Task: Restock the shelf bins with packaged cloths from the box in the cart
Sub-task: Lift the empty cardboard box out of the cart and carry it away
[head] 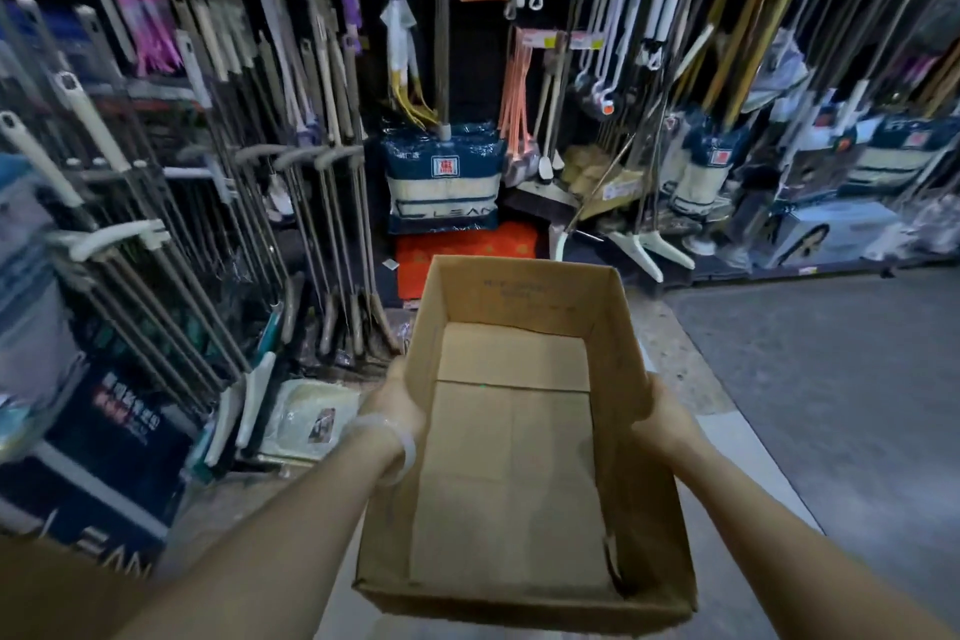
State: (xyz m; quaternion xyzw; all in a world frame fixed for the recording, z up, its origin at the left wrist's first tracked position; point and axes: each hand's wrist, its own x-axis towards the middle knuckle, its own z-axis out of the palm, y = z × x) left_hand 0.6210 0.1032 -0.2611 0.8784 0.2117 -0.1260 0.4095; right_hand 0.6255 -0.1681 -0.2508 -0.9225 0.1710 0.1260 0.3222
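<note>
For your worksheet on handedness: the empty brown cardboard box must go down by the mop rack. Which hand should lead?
Left. The left hand grips the box wall nearest the mop rack; the right hand holds the aisle side.

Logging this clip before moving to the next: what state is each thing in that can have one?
Cardboard box: open-topped, empty, held up off the floor.
Left hand: grips the box's left wall.
Right hand: grips the box's right wall.
Mops: hanging on the racks.
</note>
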